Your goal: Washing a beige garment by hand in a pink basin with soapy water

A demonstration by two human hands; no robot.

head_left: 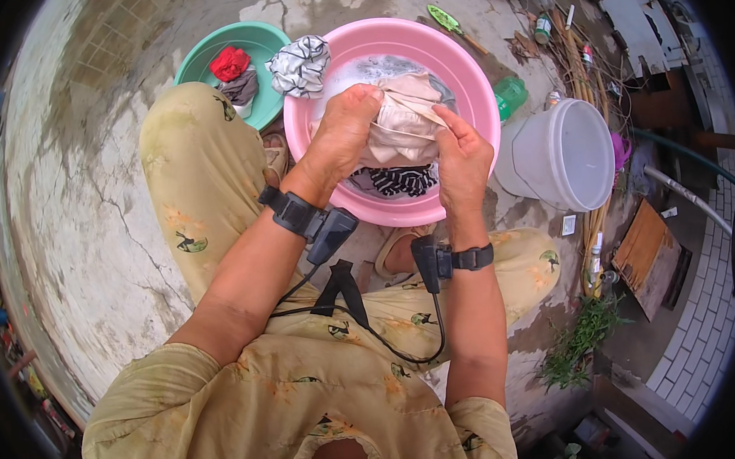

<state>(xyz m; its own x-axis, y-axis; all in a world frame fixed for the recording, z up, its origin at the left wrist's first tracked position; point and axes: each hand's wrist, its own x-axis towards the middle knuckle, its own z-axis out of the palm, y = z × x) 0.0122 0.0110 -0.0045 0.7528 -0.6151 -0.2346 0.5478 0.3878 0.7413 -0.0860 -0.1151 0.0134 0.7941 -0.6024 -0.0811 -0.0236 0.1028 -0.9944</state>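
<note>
My left hand (pixel 345 127) and my right hand (pixel 463 155) pinch the two sides of a pale beige garment (pixel 405 123), stretched between them over a pink basin (pixel 485 78). Its exact kind I cannot make out. Below the garment, a black-and-white striped cloth (pixel 395 181) lies in the basin. Sudsy water (pixel 351 72) and greyish cloth show at the far side. A white cloth with dark stripes (pixel 299 66) hangs bunched on the basin's left rim.
Left of the pink basin stands a green basin (pixel 195 64) with red, grey and white cloths. A translucent bucket (pixel 546 156) and green bottle (pixel 510 97) are at the right. Beyond lies a green brush (pixel 445 19). Sticks (pixel 579 74), a board (pixel 645 252) and weeds (pixel 577 344) line the right side.
</note>
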